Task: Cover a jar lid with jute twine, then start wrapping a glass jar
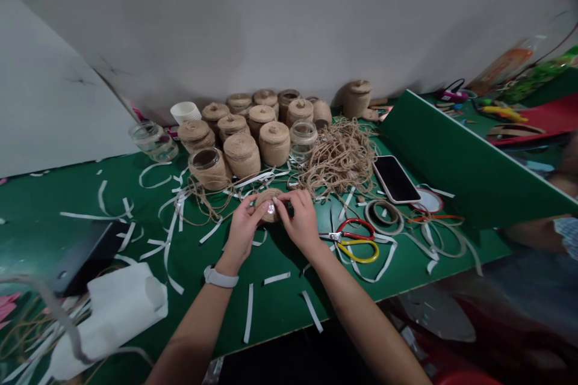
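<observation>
Coarse twine (pixel 342 159) is lying tangled, far right; left hand (pixel 244 224) and right hand (pixel 298 219), nearly closed, are pinching a round, silvery-centred fibre disc (pixel 270 198).

Green table (pixel 271 311) — jars (pixel 274 144), tangled twine (pixel 341 159), scissors (pixel 336 237), phone (pixel 396 179)

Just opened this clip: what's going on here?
A person's left hand and right hand hold a small, round, brown twine-wrapped piece with a shiny centre at a green table. Behind it stand brown twine-covered jars, several lidded, beside a loose heap of brown twine. Metal scissors with red and yellow handles lie right of the hands.
</observation>
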### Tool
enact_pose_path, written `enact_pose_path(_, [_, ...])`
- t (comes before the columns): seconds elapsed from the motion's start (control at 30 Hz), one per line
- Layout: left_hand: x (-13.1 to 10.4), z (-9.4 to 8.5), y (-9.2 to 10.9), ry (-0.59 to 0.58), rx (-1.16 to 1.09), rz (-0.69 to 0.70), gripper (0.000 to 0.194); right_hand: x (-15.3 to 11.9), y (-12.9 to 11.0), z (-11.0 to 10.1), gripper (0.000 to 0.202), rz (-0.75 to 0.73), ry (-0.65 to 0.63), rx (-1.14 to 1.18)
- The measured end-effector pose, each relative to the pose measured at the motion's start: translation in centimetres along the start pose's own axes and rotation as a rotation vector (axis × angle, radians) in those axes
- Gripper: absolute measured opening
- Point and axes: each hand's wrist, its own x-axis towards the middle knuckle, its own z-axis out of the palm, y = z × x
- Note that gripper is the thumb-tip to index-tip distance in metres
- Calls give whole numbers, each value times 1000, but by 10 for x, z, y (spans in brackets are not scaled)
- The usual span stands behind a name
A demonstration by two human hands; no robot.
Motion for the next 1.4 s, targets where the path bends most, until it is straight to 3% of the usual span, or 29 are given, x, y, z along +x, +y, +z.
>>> enact_pose_path(0.47, [2,-3,-3,69,-24,55,34,0,1,1,11,-4,-43,-21])
enact_pose_path(0.93, [0,-3,-1,6,3,17,35,0,-1,1,12,-20,-44,-25])
enact_pose_path(1.17, [3,-4,-4,83,21,83,31,0,0,2,13,-1,-75,-59])
enact_pose_path(1.4, [0,-1,-1,83,0,72,27,0,-1,1,13,-14,-41,-37])
